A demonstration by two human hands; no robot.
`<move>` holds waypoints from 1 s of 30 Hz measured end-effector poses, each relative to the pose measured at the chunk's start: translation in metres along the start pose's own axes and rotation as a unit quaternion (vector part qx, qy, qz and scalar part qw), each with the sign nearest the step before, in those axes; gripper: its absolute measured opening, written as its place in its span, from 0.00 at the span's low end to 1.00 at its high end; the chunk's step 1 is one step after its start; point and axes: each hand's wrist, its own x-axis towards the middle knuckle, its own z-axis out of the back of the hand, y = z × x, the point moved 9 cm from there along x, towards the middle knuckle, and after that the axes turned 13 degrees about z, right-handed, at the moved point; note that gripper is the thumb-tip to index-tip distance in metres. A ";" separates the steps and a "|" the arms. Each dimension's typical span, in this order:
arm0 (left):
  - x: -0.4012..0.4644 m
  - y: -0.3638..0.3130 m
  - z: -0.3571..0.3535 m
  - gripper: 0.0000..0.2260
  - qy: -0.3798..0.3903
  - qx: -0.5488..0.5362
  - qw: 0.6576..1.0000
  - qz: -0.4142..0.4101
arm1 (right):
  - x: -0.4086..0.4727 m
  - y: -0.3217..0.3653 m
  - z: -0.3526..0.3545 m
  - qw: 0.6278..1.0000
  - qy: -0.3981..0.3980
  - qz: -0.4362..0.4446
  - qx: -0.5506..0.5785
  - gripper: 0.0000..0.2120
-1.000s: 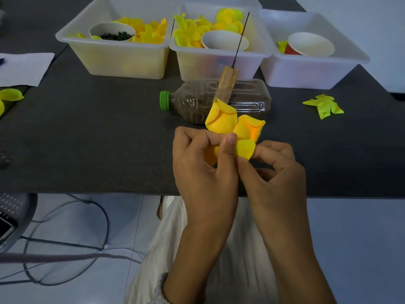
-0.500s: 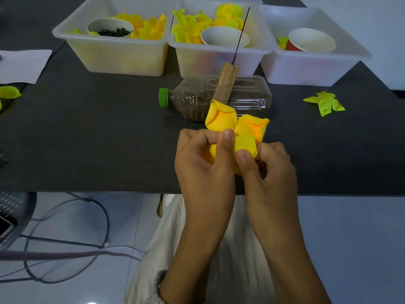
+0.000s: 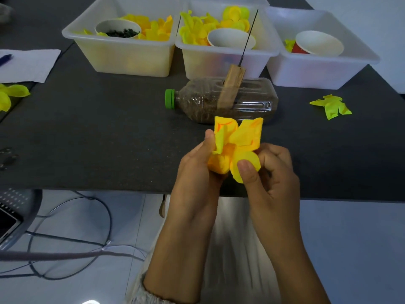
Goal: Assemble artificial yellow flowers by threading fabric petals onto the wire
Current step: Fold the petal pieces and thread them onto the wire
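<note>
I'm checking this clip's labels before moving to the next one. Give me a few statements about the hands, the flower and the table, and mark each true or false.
1. Both hands hold the yellow fabric flower. True: the left hand and right hand both grip it.
2. The bottle stands upright. False: it lies on its side, green cap pointing left.
3. Three white plastic bins sit at the back of the table. True.
4. All three paper cups are empty. False: the left cup holds dark green bits.
5. A loose yellow-green petal piece lies on the table right of the bottle. True.
</note>
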 end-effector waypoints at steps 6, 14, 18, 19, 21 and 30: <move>-0.007 -0.008 -0.008 0.14 -0.036 0.200 0.976 -0.077 | 0.010 -0.009 0.015 0.999 -0.036 -0.036 0.018 0.12; -0.037 -0.030 -0.040 0.21 -0.056 0.477 0.835 -0.269 | 0.024 0.006 0.035 0.995 -0.097 -0.009 -0.028 0.17; -0.041 -0.042 -0.032 0.13 -0.100 0.426 0.850 -0.295 | 0.022 0.016 0.034 0.994 -0.084 0.013 -0.070 0.12; -0.043 -0.045 -0.028 0.10 -0.136 0.424 0.840 -0.308 | 0.020 0.018 0.033 0.994 -0.079 0.019 -0.077 0.12; -0.046 -0.050 -0.022 0.04 -0.195 0.429 0.818 -0.329 | 0.018 0.020 0.030 0.994 -0.069 0.025 -0.081 0.12; -0.027 -0.045 0.014 0.13 -0.134 0.179 0.952 -0.207 | 0.012 -0.001 0.038 0.998 -0.039 -0.032 -0.025 0.18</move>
